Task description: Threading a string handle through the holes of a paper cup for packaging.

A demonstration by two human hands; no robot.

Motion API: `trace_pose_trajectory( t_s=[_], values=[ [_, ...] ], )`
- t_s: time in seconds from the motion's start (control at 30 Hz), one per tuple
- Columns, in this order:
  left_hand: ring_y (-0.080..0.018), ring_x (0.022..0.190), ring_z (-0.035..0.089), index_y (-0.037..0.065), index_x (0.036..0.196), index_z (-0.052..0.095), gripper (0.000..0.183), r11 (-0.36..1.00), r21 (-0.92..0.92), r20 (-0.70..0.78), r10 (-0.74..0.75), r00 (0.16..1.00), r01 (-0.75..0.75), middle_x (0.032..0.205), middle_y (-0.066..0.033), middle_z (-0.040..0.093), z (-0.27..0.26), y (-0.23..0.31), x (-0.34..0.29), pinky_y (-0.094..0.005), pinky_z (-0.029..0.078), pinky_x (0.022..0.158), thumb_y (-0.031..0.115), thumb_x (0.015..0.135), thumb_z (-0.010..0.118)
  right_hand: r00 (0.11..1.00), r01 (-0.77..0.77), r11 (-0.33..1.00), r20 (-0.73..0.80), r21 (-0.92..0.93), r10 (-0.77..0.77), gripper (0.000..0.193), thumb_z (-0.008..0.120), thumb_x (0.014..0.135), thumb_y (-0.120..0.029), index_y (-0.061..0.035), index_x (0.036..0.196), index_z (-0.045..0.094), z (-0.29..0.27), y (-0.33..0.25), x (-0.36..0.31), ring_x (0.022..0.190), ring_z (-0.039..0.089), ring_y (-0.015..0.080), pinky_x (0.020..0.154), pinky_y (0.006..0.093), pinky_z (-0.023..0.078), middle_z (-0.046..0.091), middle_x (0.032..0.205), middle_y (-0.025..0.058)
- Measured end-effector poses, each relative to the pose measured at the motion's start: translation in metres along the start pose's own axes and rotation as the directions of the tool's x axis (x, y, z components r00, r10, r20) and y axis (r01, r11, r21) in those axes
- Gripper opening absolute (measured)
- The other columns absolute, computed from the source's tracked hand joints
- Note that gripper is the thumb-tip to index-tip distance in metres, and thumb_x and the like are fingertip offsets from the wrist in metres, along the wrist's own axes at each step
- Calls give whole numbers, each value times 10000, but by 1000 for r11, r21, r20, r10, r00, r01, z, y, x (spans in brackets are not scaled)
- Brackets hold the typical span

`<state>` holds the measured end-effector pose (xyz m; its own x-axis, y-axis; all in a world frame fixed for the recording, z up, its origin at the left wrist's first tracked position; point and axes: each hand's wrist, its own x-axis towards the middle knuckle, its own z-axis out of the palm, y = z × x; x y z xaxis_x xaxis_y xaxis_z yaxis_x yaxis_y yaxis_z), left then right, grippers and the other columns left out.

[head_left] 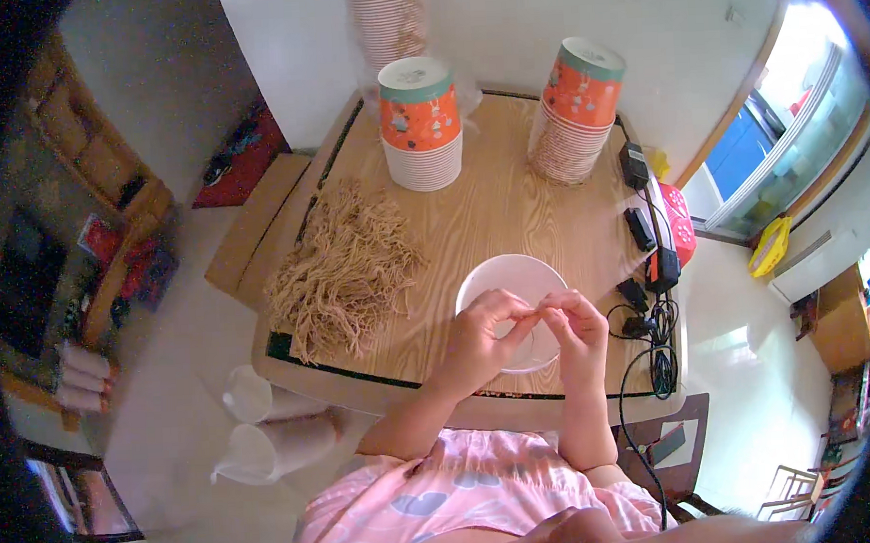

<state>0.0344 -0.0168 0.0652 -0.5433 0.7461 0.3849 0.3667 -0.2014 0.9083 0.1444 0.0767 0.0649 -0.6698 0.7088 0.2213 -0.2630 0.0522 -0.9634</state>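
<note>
Both hands meet over a white round tub (471,282) at the near side of the table. Thumb and fingers of my left hand (484,335) are pinched together, their tips against those of my right hand (578,328), which is pinched too. Whatever lies between the fingertips is too small to make out; a faint thin line seems to hang below them. Left of the tub spreads a loose heap of tan, crinkled strands (348,270). Farther back stands an upside-down stack of paper tubs (421,122), orange and green on top with white rims below.
A second upside-down tub stack (583,95) stands at the back right. Black power adapters (661,269) and coiled cables (662,359) line the right edge. A tall sleeve of nested tubs (387,21) rises behind the table; a cardboard box (258,226) sits to the left.
</note>
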Motion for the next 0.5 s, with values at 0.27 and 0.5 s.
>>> trace_pose_trajectory(
  t_s=[0.27,0.5],
  values=[
    [-244,773,596,45,764,613,82,960,250,-47,143,989,-127,770,-78,601,-1,4,-1,-334,473,700,83,752,684,999,-30,999,-12,-44,29,20,603,824,-2,16,827,595,1,6,1,822,548,112,774,240,433,582,860,32],
    [-249,759,596,44,729,586,114,956,259,-50,155,987,-137,764,-82,597,0,-2,-1,-340,472,688,86,743,691,997,-73,994,-17,86,75,24,580,819,6,0,800,567,1,8,0,818,523,96,755,223,412,561,842,26]
  ],
)
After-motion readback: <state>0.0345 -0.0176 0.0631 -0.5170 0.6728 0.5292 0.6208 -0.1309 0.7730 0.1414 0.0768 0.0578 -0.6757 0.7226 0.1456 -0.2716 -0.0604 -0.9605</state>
